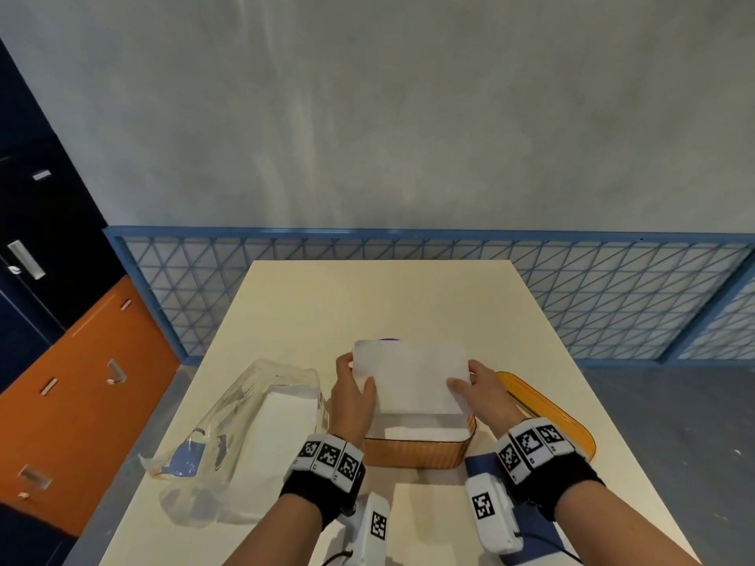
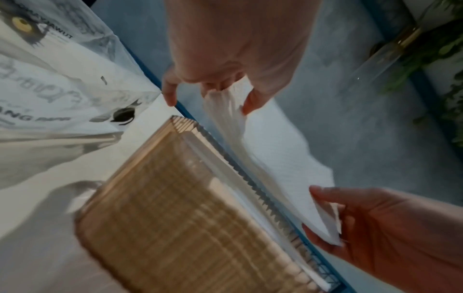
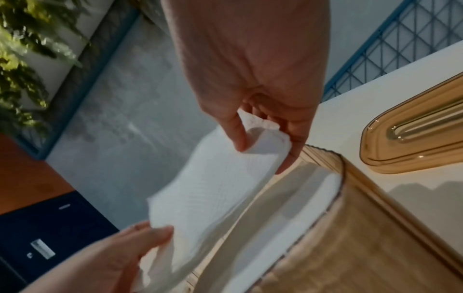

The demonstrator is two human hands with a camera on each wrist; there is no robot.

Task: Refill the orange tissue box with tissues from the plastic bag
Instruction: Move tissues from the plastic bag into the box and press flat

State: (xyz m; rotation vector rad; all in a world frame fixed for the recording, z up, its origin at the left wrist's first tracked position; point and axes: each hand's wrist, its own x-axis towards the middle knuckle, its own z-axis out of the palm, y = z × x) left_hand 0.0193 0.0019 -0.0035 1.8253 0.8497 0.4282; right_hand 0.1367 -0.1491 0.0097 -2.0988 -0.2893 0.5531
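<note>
A stack of white tissues [image 1: 410, 375] hangs over the orange tissue box [image 1: 421, 449], whose top is uncovered and shows white tissues inside. My left hand [image 1: 357, 375] pinches the stack's left end and my right hand [image 1: 465, 377] pinches its right end. In the left wrist view the left hand [image 2: 213, 93] grips the tissues [image 2: 275, 158] above the ribbed box [image 2: 175, 208]. The right wrist view shows the right hand [image 3: 263, 154] holding the sagging tissues [image 3: 213, 188] over the box [image 3: 350, 237]. The clear plastic bag [image 1: 253, 422], with tissues in it, lies to the left.
The orange lid [image 1: 547, 414] lies on the cream table [image 1: 367, 300] right of the box. A white sheet [image 1: 429, 520] and a blue item [image 1: 478, 467] sit near the front edge. A blue mesh fence [image 1: 572, 300] stands behind; orange and dark cabinets [image 1: 81, 381] are at left.
</note>
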